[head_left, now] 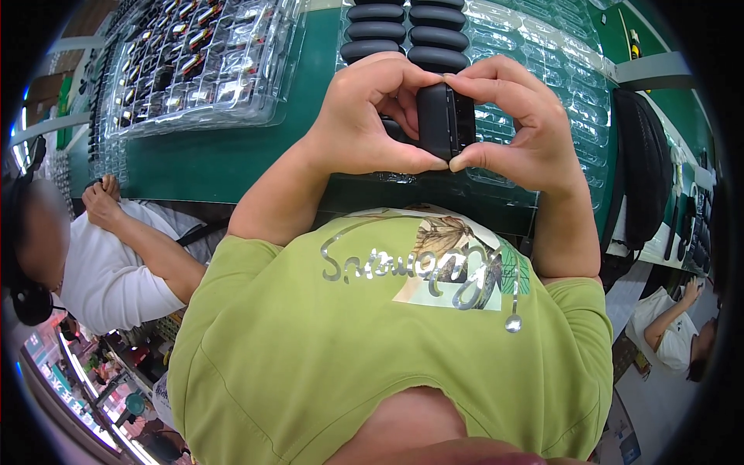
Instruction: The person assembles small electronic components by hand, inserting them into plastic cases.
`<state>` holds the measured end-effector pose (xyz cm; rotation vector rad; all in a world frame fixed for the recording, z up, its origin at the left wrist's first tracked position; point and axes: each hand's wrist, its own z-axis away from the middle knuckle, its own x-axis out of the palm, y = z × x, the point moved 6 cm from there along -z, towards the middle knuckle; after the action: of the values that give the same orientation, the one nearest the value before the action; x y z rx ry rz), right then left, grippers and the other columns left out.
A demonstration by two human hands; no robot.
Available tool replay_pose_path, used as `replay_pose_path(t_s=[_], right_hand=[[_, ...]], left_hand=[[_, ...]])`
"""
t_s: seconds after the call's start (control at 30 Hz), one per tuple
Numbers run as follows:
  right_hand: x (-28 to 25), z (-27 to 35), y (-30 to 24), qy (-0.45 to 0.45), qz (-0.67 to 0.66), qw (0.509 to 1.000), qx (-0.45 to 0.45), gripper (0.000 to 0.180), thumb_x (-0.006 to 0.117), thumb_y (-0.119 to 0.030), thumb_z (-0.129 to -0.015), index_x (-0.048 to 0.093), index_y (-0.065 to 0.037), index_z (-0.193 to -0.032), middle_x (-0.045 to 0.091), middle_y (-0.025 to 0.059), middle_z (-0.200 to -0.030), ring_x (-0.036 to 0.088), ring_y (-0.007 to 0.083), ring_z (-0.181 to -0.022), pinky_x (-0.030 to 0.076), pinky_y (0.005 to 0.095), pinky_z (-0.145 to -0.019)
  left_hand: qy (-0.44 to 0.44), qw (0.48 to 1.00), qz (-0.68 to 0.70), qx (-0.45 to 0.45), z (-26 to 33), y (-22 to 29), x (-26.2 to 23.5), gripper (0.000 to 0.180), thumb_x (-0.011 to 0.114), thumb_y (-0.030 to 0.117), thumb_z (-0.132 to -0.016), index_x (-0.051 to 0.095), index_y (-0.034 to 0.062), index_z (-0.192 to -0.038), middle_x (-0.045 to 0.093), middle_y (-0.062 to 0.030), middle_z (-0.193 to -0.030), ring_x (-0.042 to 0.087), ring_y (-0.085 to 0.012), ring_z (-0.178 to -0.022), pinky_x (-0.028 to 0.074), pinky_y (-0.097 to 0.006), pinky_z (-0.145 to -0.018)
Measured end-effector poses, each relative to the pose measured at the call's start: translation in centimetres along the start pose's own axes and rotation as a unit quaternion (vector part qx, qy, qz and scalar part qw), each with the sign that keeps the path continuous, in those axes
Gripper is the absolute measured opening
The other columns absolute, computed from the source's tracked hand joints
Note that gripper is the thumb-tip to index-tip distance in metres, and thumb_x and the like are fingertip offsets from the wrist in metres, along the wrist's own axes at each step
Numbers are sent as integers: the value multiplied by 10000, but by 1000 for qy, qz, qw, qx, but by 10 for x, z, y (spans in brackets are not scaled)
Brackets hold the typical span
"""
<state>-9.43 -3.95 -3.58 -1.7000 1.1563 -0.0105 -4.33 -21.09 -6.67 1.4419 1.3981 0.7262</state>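
Your left hand [364, 116] and right hand [515, 128] are both closed around a small black box [438, 120], held above the clear tray [573, 85]. It looks stiff, light and smooth, so pinch its flat sides with thumbs underneath.

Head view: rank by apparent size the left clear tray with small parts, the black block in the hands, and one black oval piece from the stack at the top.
1. Clear tray with small parts, largest by far.
2. Black block held by left hand and right hand.
3. Black oval piece: looks close to the block, but lies farther away, so that ranking is unsure.
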Motion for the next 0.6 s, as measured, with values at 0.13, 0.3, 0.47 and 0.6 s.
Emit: replay_pose_path(t_s=[0.13, 0.3, 0.47, 0.6], right_hand=[[1, 1, 1, 0, 4, 1000, -7, 663, 945, -234, -558, 721, -24, -1147, 668, 107, -1031, 664, 254, -948, 535, 324, -818], [0, 3, 1, -22, 9, 1000, 3, 676, 929, -237, -573, 715, -35, -1182, 664, 96, -1034, 627, 260, -1007, 507, 348, -879], [1, -1, 7, -49, 61, 997, 13, 651, 886, -212, -649, 689, -55, -1249, 637, 111, -1138, 564, 292, -1140, 454, 387, -976], [0, 0, 12, -35, 42, 999, 1, 629, 818, -134, -743, 636, -94, -1343, 554, 143, -1300, 536, 325, -1190, 442, 407, -1005]], left_hand=[[8, 1000, 0, 16, 2, 1, 3, 684, 984, 149, -559, 654, -41, -1127, 602, -71, -957, 714, -139, -791, 605, -242, -665], [15, 999, 41, 29, 3, -1, 7, 695, 992, 133, -560, 644, -50, -1133, 597, -72, -961, 709, -139, -776, 610, -245, -667], [79, 992, 68, -70, 0, -14, 6, 728, 988, 107, -560, 629, -64, -1170, 596, -59, -976, 690, -135, -837, 614, -243, -693], [51, 984, 143, -94, -3, -16, 7, 658, 884, 51, -739, 547, -62, -1293, 604, -61, -1023, 665, -128, -897, 618, -254, -745]])
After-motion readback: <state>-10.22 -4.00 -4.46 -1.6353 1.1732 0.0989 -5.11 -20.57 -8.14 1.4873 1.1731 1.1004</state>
